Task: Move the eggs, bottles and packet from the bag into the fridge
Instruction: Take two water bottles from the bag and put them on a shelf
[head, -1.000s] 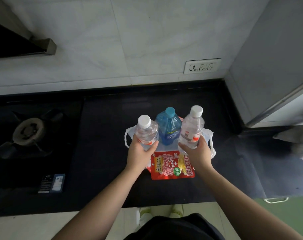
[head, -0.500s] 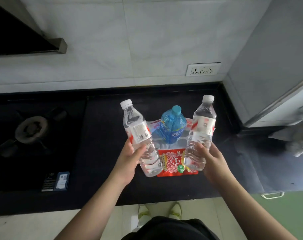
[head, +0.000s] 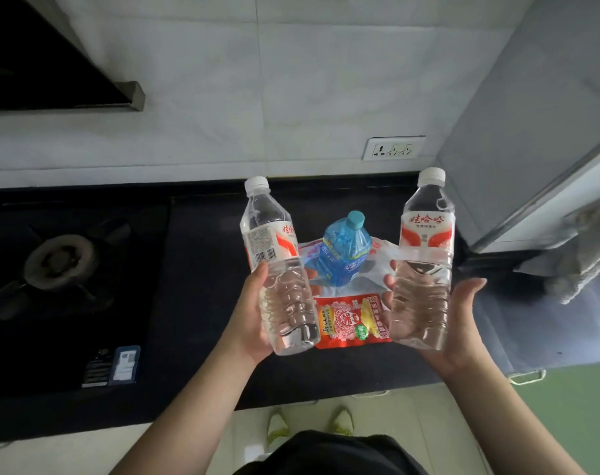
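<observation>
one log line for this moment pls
left hand: holds clear bottle | right hand: holds second clear bottle | blue bottle, red packet: on counter

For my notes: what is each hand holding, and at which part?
Left hand: left clear bottle, lower body. Right hand: right clear bottle, lower body.

Left clear bottle: white cap, red-and-white label, held upright above the counter, tilted slightly left.
Right clear bottle: same kind, held upright, apart from the first.
Blue bottle: teal-capped, stood on the white bag.
Red packet: laid flat before the bag.
Fridge: grey, at right.
</observation>
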A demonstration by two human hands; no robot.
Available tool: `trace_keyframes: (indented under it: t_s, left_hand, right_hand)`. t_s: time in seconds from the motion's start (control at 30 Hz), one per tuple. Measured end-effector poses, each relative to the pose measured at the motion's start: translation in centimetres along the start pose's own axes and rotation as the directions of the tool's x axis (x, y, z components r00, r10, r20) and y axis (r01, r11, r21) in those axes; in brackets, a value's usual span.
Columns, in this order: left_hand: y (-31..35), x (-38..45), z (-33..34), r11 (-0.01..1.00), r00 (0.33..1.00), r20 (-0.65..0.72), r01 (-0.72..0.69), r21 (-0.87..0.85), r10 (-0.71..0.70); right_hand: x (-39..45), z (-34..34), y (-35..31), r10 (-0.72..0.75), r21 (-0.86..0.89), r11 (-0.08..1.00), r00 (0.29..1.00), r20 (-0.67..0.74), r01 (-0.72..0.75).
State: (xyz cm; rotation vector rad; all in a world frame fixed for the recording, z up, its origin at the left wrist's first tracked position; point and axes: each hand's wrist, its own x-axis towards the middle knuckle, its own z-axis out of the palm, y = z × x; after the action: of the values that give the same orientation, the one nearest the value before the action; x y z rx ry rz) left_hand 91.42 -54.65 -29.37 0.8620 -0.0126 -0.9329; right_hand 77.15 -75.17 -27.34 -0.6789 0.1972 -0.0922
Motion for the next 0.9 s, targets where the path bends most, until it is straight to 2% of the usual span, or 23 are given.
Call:
trace_keyframes:
  t_s: [0.23, 0.43, 0.67, 0.8, 0.9]
  left_hand:
    - [0.2, -1.3, 0.2, 0.995, 0.999, -0.029, 0.036, -0.091, -0.039]
    - [0.1, -3.4, 0.3, 0.993, 0.995, -0.093, 0.009, -0.118, -0.020]
    - [-0.7, -5.9, 1.9, 0.995, 0.994, -0.062, -0.090, -0.049, 0.087]
    - [-2.6, -7.8, 5.0, 0.988, 0.983, -0.117, -0.150, -0.043, 0.144]
    - [-4.1, -9.1, 7.2, 0.977, 0.954, -0.216, -0.212, 0.013, 0.210]
  right_hand:
    - [-0.4, 1.5, 1.0, -0.082, -0.198, 0.978, 0.990, -0.117, 0.057]
    - [-1.4, 2.3, 1.0, -0.003, -0.157, 0.987, 0.971, -0.238, -0.035]
    - [-2.8, 2.5, -0.2, 0.129, -0.027, 0.991, 0.989, -0.068, -0.131]
    - [-4.8, 1.8, -1.9, 0.115, -0.036, 0.993, 0.993, 0.001, -0.115]
    - [-6.3, 1.4, -3.1, 0.160, 0.022, 0.987, 0.985, 0.070, -0.162]
